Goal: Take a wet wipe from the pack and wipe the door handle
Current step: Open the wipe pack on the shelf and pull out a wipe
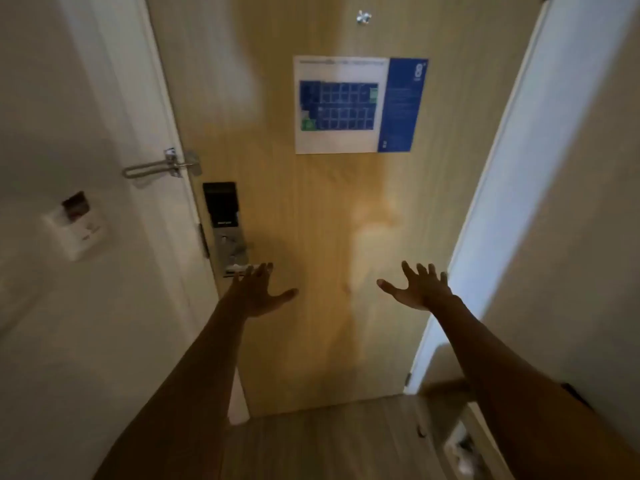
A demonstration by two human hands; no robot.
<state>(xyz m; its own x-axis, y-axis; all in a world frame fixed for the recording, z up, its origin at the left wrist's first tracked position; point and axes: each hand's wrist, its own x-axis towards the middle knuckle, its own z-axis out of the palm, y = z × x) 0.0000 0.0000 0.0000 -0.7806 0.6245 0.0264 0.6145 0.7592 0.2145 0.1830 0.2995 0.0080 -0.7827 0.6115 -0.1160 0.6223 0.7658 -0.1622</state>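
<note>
Both arms stretched toward wooden door (311, 237). Left hand (258, 289) splayed wide, holding nothing, fingertips over the end of the door handle (237, 268), contact unclear through blur. Handle at lower left of door, below black electronic lock (221, 206). Right hand (420, 285) splayed wide too, holding nothing, well right of handle, mid-door. Swing-bar latch (159, 166) on frame above lock. Blue floor-plan notice (360, 105) higher up on door. Keycard holder (76, 223) on left wall. Wipe pack not identifiable.

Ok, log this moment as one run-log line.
left hand: open, empty, at door handle | right hand: open, empty, before door | wipe: none visible | wiping: not started
</note>
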